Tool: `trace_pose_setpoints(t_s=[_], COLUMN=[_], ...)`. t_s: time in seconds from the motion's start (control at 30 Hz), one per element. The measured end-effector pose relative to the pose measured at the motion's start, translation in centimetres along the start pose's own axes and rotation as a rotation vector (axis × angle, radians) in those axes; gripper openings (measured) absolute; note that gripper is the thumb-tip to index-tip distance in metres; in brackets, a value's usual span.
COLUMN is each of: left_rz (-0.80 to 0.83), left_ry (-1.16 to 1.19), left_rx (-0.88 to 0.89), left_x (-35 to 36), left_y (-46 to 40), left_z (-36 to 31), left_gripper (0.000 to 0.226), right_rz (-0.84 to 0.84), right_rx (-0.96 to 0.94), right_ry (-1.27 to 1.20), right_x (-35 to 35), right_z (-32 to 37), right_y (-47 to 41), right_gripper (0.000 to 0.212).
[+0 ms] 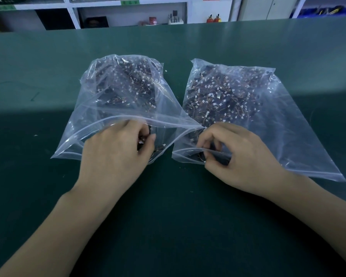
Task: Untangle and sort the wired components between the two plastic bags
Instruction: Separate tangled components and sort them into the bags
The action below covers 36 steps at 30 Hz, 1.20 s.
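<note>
Two clear, crinkled zip-top plastic bags lie side by side on the dark green bench mat [48, 86], mouths toward the person; the left-hand clear bag [100, 108] stands puffed up with its mouth gaping, and the right-hand clear bag [268, 120] lies flatter, its zip strip running off to the right. Both hold dense heaps of small dark wired components with white plug ends [218, 96], thin brownish leads looping through one another.

The left hand [116, 150] reaches into the left bag's mouth, fingers curled round a small dark piece with a white end; the right hand [234, 154] sits at the mouth of the right bag, thumb and forefinger pinched together on the bag's lip or a thin lead, which one I cannot tell.

The pieces look light and the leads soft and springy, so they should snag and drag neighbours along; taking hold at the stiffer dark body or plug, not the wire, seems safer; the film looks slippery and limp.

The bags nearly touch at the middle; open mat lies in front of both mouths and out to each side, with white shelving [128, 13] well beyond the far edge.
</note>
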<state>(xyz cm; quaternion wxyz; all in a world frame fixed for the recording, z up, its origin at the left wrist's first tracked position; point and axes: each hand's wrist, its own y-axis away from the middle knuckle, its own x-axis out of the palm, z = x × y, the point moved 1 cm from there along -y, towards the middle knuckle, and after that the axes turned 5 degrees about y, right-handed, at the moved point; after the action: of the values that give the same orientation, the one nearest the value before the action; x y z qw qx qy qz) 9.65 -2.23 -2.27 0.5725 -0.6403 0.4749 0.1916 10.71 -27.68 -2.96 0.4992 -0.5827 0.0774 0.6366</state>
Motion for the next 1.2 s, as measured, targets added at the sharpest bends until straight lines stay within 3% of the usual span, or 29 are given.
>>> trace_pose_setpoints(t_s=[0.17,0.5,0.7,0.9,1.03,1.2], left_rz=[0.061,0.031,-0.096,0.065,0.054,-0.022], left_ry=[-0.186,-0.095,-0.036,-0.150,-0.105,-0.084], left_rx=[-0.068,-0.065,0.063,-0.042,-0.070,-0.008], left_x=[0.8,0.6,-0.3,0.7,0.4,-0.1], left_y=[-0.3,-0.4,-0.5,-0.1,-0.3,-0.4], left_z=[1.8,1.6,0.9,1.7,1.6,0.9], left_gripper=[0.027,0.002,0.006,0.021,0.002,0.004], right_rz=[-0.006,-0.016,-0.038,-0.025,-0.021,-0.026], right_rx=[0.022,0.005,0.017,0.021,0.021,0.033], right_ry=[-0.013,-0.023,-0.074,-0.085,-0.090,-0.090], right_x=[0.2,0.6,0.7,0.9,0.9,0.9], right_z=[-0.1,-0.3,-0.4,-0.5,-0.4,-0.5], right_y=[0.1,0.3,0.3,0.2,0.3,0.2], right_gripper=[0.024,0.020,0.015,0.016,0.015,0.012])
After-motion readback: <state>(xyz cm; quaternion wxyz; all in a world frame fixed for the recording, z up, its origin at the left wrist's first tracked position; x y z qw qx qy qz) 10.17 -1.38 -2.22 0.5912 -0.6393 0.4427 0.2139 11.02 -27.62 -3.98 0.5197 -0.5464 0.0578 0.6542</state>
